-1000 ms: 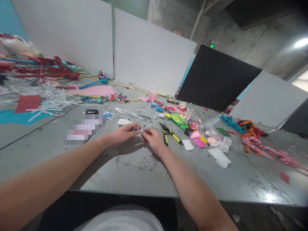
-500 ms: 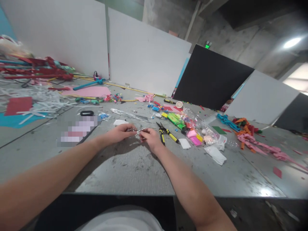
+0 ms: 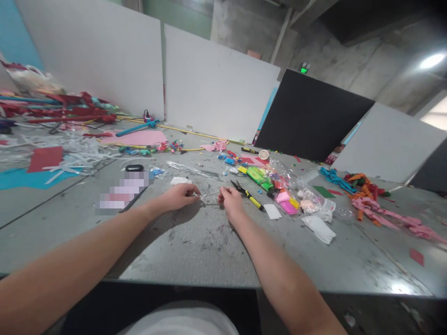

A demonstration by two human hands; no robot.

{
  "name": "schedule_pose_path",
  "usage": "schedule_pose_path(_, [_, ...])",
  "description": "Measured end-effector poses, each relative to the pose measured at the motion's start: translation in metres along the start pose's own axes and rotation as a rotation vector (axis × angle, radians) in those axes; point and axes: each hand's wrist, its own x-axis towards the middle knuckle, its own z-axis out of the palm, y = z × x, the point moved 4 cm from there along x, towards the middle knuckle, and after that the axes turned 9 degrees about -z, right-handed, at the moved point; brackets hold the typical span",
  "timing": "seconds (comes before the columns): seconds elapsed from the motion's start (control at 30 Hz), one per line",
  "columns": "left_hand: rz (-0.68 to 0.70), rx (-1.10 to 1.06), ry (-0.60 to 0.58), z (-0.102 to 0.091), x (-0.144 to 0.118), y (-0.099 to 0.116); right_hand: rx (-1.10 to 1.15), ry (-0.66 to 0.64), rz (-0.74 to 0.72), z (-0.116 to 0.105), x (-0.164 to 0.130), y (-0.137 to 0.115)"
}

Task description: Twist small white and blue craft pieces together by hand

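Both my hands are raised over the near middle of the grey table. My left hand pinches one end of some thin silvery wire. The fingers of my right hand are closed on the wire's other side, so it spans the gap between them. Just beyond lies a bundle of straight silvery wires. Pliers with black and yellow handles rest right beside my right hand, partly covered by it. A folded white paper sits behind my left hand.
Packets of coloured clay and clear plastic lie to the right, with white tissue in front. A phone with a blurred screen and a black case are at left. White paper strips cover the far left.
My right hand has moved right, away from my left, and the wire between them shows a longer stretch. The view has shifted slightly left. The right hand covers more of the pliers.
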Motion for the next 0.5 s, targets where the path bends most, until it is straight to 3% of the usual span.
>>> schedule_pose_path(0.17, [0.000, 0.080, 0.028, -0.006, 0.000, -0.002, -0.055, 0.014, -0.057, 0.000, -0.005, -0.012])
schedule_pose_path(0.27, [0.004, 0.101, 0.035, -0.009, 0.002, -0.003, -0.079, 0.036, -0.150, -0.005, -0.012, -0.035])
schedule_pose_path(0.37, [0.001, 0.119, 0.033, -0.008, 0.004, -0.005, -0.061, 0.056, -0.322, -0.022, -0.031, -0.086])
schedule_pose_path(0.5, [-0.005, 0.147, 0.025, -0.005, 0.002, -0.005, 0.019, 0.022, -0.679, -0.066, -0.066, -0.176])
